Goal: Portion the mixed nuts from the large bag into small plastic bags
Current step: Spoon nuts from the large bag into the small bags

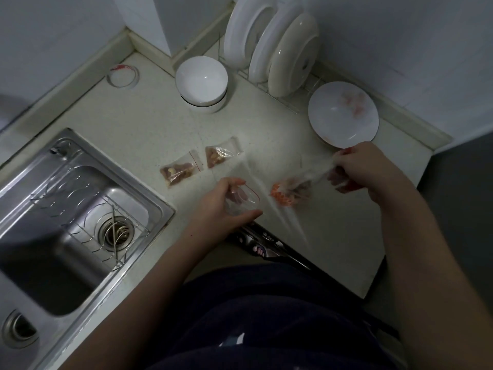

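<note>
Head view. A: How far along is the portioning?

B: Partway, I'd say. A first filled bag [177, 172] and a second filled bag [218, 156] lie side by side on the worktop [160, 124], just above the centre of the frame, with nuts inside. I judge those two done.

A: And the hands?

B: At centre frame the left hand [226, 202] is curled round a third small bag [245, 200]. Blur hides whether anything is in it. At centre right the right hand [365, 169] is clenched on the gathered neck of the large bag [301, 182], which stretches down towards the worktop between the two hands.

A: Much left?

B: A clump of mixed nuts [282, 196] sits in the bottom of the large bag. I reckon this portion remains, perhaps a few more, and then the sealing.
</note>
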### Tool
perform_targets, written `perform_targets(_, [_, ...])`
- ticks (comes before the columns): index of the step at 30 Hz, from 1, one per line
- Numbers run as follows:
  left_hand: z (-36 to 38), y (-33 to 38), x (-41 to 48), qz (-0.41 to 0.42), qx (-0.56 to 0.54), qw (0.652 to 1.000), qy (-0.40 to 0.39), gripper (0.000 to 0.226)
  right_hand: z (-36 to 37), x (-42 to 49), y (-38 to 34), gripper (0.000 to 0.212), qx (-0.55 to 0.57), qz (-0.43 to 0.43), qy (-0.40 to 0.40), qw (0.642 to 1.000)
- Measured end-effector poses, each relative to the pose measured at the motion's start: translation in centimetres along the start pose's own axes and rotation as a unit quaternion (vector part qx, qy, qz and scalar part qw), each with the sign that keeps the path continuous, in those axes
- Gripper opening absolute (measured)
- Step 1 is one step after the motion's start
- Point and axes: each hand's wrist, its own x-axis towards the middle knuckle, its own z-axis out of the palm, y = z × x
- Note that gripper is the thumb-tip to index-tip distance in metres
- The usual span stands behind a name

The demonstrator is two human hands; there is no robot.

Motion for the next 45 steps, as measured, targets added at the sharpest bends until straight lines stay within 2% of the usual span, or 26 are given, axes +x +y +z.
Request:
perform_targets(2, [0.0,0.0,-0.1,-0.003,-0.003,1.0,-0.001,0.06,0.3,0.3,0.1,0.016,0.055,-0.009,0.03,0.998])
perform_targets(5, [-0.1,0.0,-0.3,-0.006,-0.011,1.0,0.0,0.059,0.5,0.6,0.3,0.009,0.044,-0.038,0.058,0.997])
perform_targets(7, [-0.2,0.0,-0.4,-0.005,-0.015,1.0,0.002,0.059,0.5,0.9,0.5,0.007,0.047,-0.04,0.057,0.996])
perform_targets(9, [-0.2,-0.1,-0.5,-0.006,-0.016,1.0,0.005,0.06,0.4,1.0,0.6,0.015,0.04,-0.049,0.048,0.997])
perform_targets(17, [-0.4,0.8,-0.5,-0.01,-0.018,1.0,0.007,0.06,0.4,-0.6,1.3,0.021,0.126,-0.122,0.059,0.983])
perform_targets(20, [-0.3,1.4,-0.4,0.0,-0.018,1.0,0.02,0.059,0.2,-1.0,1.5,0.021,0.153,-0.124,0.068,0.978])
perform_targets(28, [-0.1,2.4,-0.2,0.024,-0.033,0.998,0.041,0.056,0.2,-1.4,2.3,0.02,0.236,-0.136,0.031,0.962])
perform_targets(37, [0.1,3.2,0.0,0.027,-0.041,0.998,0.033,0.059,-0.1,-2.6,2.6,0.021,0.313,-0.124,0.022,0.941])
perform_targets(42, [0.1,4.0,0.1,0.032,-0.055,0.998,0.023,0.069,0.1,-4.3,2.0,0.028,0.286,-0.173,-0.006,0.942])
perform_targets(45, [0.1,4.5,0.2,0.046,-0.044,0.998,0.018,0.069,0.8,-5.5,1.4,0.023,0.237,-0.199,-0.013,0.951])
